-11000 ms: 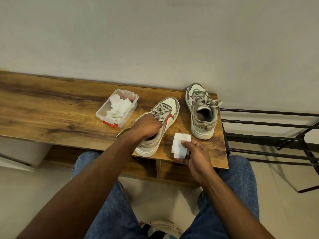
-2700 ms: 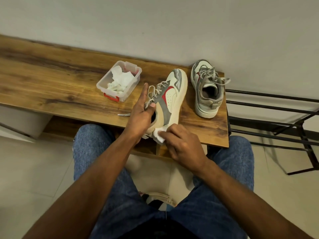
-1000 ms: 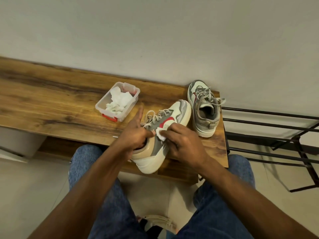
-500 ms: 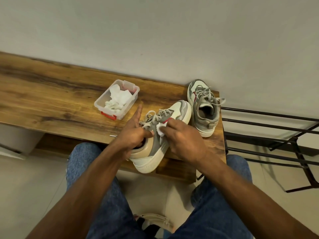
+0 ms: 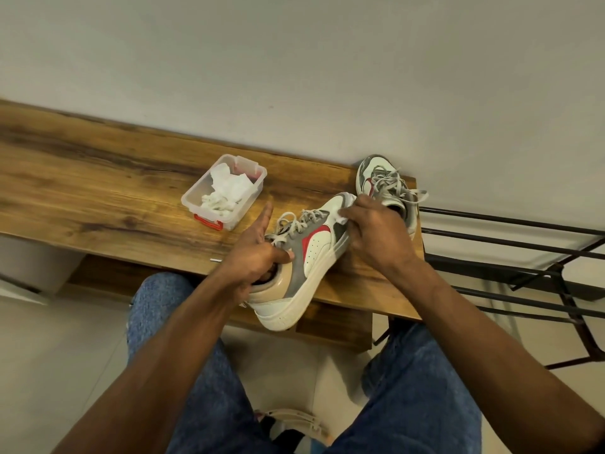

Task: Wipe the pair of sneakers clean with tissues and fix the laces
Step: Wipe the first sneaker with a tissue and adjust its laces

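Wooden table [image 5: 98, 191], set against a plain wall, carrying a pair of sneakers and a clear plastic box [image 5: 226, 191] of crumpled tissues. The near sneaker [image 5: 314, 253] lies tipped on its side, heel overhanging the front edge of the table. The left hand [image 5: 252, 257] grips its collar, thumb outside, most fingers tucked into the opening, forefinger pointing free. The right hand [image 5: 376, 231] pinches a small white tissue [image 5: 342, 219] and presses it against the toe end. The far sneaker [image 5: 389, 191] stands upright at the right rear corner, partly hidden by the right hand, its laces loose and spilling toward the edge.

Progress, as judged: wiping of the first sneaker is under way; its inner side and sole, the whole far sneaker and both sets of laces appear to remain, though dirt is too fine to make out here.

Room for movement: broad bare wood lies left of the plastic box; to the right the table ends just beside the far sneaker, above a black metal rack [image 5: 523, 257].
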